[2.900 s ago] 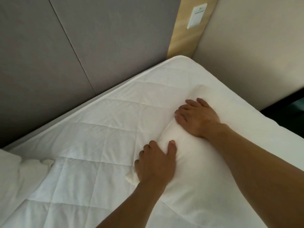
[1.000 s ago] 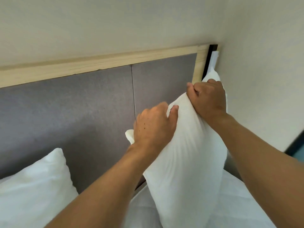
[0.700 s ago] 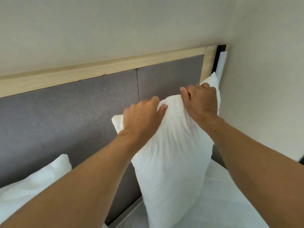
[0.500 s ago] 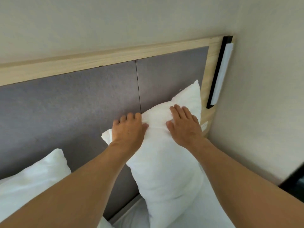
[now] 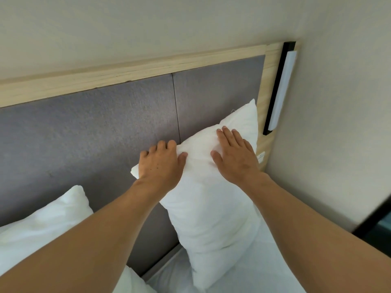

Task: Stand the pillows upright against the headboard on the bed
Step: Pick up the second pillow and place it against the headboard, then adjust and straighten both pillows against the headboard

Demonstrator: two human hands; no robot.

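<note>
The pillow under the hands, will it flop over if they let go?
Probably soft and squashy: the pillow creases where the left hand and right hand press it. It looks light and puffy. It leans on the headboard, so it may stay up, though it could slump.

**Light and picture quality**

Soft, even, fairly bright light; source not visible. No hard glare. The white pillow [image 5: 211, 204] runs close to washed out, folds faint. A weak shadow lies on the grey headboard [image 5: 105, 132] at 7 o'clock below the left hand [image 5: 161, 163]. Wide-angle bending: the wooden trim [image 5: 131, 70] bows toward 9 o'clock. Forearms at 6 o'clock look stretched, slightly soft. The dark corner at 4 o'clock is smeared.
</note>
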